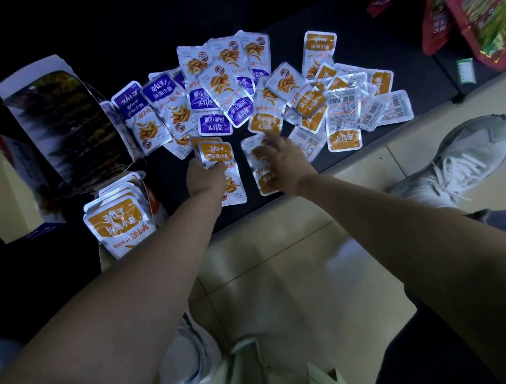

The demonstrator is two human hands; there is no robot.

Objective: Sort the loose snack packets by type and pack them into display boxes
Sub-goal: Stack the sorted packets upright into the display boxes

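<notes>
Black mat point(355, 47) laid over tiled floor point(283, 280). On the mat: purple packets point(208, 95) at 11–12 o'clock, orange packets point(314, 96) at 1, some face down. Open display box point(68, 127) at 10, red bags point(480, 13) at 2.

loose packets point(268, 99) on mat point(364, 40) | display box point(68, 127) left | shoe point(467, 156) right

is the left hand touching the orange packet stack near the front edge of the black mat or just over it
Touching. The head view shows the left hand gripping across the middle of the orange packet stack, covering part of its print.
</notes>
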